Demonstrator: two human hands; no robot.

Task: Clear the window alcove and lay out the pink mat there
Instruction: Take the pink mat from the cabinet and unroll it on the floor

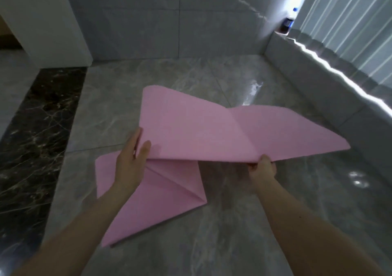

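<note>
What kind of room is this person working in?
Probably a window alcove in a tiled home or flat: a glossy grey marble floor, a low tiled ledge beneath a pleated curtain edged with daylight, and grey tiled walls.

Both forearms are bare to the frame's edge, left hand (132, 161) and right hand (263, 168) ungloved.

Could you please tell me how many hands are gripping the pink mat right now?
2: the left hand holds the pink mat at its raised left edge, and the right hand pinches its near edge further right.
</note>
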